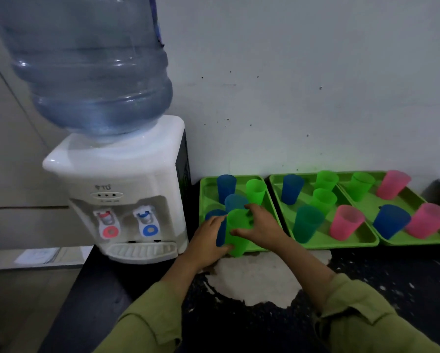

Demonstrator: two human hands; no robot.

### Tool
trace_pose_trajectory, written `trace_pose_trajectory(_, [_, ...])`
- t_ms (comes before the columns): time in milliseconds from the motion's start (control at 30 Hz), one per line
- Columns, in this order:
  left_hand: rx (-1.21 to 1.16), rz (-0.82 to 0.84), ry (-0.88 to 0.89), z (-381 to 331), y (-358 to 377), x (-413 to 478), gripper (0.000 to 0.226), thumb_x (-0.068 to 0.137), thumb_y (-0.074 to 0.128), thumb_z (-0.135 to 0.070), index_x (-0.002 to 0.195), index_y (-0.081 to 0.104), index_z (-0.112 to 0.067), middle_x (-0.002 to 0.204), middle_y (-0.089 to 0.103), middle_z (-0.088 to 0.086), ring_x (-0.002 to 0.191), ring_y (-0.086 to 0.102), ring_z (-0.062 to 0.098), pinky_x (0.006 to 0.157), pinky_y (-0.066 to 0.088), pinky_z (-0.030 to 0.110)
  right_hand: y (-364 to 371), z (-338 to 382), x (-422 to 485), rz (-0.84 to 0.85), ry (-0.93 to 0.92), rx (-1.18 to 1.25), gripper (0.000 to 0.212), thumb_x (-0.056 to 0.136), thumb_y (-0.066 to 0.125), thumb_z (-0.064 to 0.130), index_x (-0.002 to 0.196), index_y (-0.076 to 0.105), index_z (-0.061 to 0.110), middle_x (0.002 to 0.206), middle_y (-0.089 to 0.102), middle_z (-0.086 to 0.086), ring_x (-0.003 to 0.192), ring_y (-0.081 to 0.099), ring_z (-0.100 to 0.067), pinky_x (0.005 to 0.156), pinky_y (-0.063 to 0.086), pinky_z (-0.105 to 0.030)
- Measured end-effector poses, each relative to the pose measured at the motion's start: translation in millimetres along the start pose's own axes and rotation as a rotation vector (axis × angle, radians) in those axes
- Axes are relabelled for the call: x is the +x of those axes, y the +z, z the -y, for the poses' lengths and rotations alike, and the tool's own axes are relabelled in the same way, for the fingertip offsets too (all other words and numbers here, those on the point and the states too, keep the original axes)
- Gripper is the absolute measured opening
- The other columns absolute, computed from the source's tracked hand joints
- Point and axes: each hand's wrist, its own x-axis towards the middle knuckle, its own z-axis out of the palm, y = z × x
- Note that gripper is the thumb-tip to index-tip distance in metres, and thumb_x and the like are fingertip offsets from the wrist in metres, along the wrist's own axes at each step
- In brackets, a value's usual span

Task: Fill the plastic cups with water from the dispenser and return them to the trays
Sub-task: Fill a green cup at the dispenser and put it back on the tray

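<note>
Three green trays hold plastic cups along the wall. On the left tray (206, 192) a green cup (237, 235) stands at the front edge, and both my hands hold it. My left hand (208, 240) wraps its left side and base, next to a blue cup (217, 215). My right hand (261, 224) grips its right side and rim. Behind stand a teal cup (235, 201), a blue cup (226, 186) and a green cup (255, 191). The white dispenser (122, 189) stands to the left with a red tap (106, 217) and a blue tap (145, 215).
The middle tray (280, 189) and right tray (417, 200) carry several blue, green and pink cups. A big water bottle (91, 62) tops the dispenser; its drip tray (142, 250) juts forward. The dark counter has a worn pale patch (259, 278). The counter's left edge drops off beside the dispenser.
</note>
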Motion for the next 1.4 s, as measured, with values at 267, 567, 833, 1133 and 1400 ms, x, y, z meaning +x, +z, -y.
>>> trace_pose_trajectory(267, [-0.31,-0.151,-0.124,16,-10,-50,0.069,0.071,0.08,-0.025,0.129,0.043,-0.018,0.123,0.057,-0.002,0.112,0.055,0.01,0.095,0.048,0.036,41,39,-11,0.068,-0.093,0.059,0.089,0.065,0.082,0.04,0.136,0.039,0.01,0.135,0.049,-0.008,0.122,0.047,-0.021,0.098,0.036,-0.024])
trace_pose_trajectory(567, [-0.385,-0.169,-0.254,88,-43,-89,0.067,0.067,0.083,-0.024,0.116,0.04,-0.036,0.119,0.055,-0.006,0.108,0.057,0.006,0.091,0.051,0.026,97,89,8,0.088,-0.063,0.125,0.056,0.085,0.064,0.042,0.129,0.047,0.011,0.122,0.056,-0.007,0.11,0.055,-0.02,0.084,0.039,-0.02])
trace_pose_trajectory(833, [-0.334,-0.227,-0.361,169,-83,-133,0.068,0.06,0.087,-0.015,0.115,0.047,-0.016,0.112,0.059,0.002,0.105,0.058,0.014,0.09,0.05,0.035,162,132,2,-0.117,-0.112,0.053,0.013,0.086,0.06,0.022,0.081,0.06,0.01,0.082,0.067,-0.008,0.075,0.061,-0.023,0.059,0.033,-0.025])
trace_pose_trajectory(1133, [-0.388,-0.325,-0.421,209,-114,-129,0.06,0.059,0.087,-0.01,0.105,0.049,-0.019,0.098,0.059,-0.012,0.088,0.057,-0.003,0.067,0.045,0.006,197,169,8,-0.12,-0.103,0.088,0.015,0.088,0.057,0.028,0.081,0.062,0.016,0.079,0.068,0.0,0.072,0.062,-0.016,0.065,0.046,-0.028])
trace_pose_trajectory(1400, [-0.46,-0.355,-0.388,224,-123,-112,0.065,0.06,0.085,-0.005,0.1,0.047,-0.038,0.096,0.061,-0.022,0.086,0.061,-0.009,0.067,0.049,0.01,205,190,22,-0.117,-0.062,0.09,0.016,0.087,0.057,0.029,0.091,0.067,0.016,0.088,0.071,-0.002,0.079,0.064,-0.018,0.068,0.048,-0.028])
